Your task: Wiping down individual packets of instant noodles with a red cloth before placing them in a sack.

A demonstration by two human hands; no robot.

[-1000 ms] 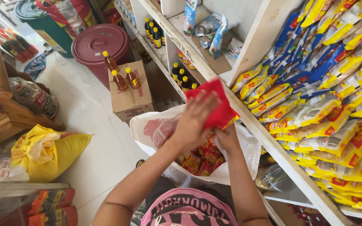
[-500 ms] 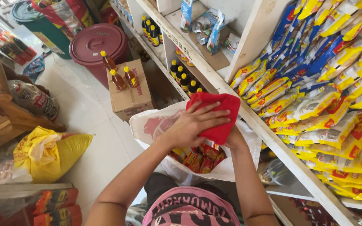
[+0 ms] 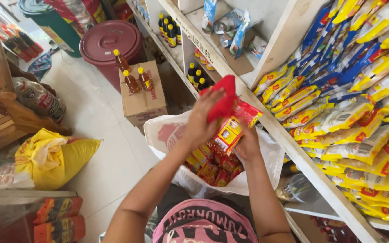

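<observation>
Gripping red packets (image 3: 230,121); both hands (image 3: 223,130).

Packets (image 3: 214,164) lie in the bag (image 3: 266,157) before the shelf (image 3: 289,139); bottles (image 3: 133,76) stand on the box (image 3: 142,101) to its left.

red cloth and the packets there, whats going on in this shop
A person holds a red cloth in the left hand against a red and yellow snack packet gripped by the right hand. Both are above an open white sack full of similar packets, beside a shelf stacked with yellow packets.
</observation>
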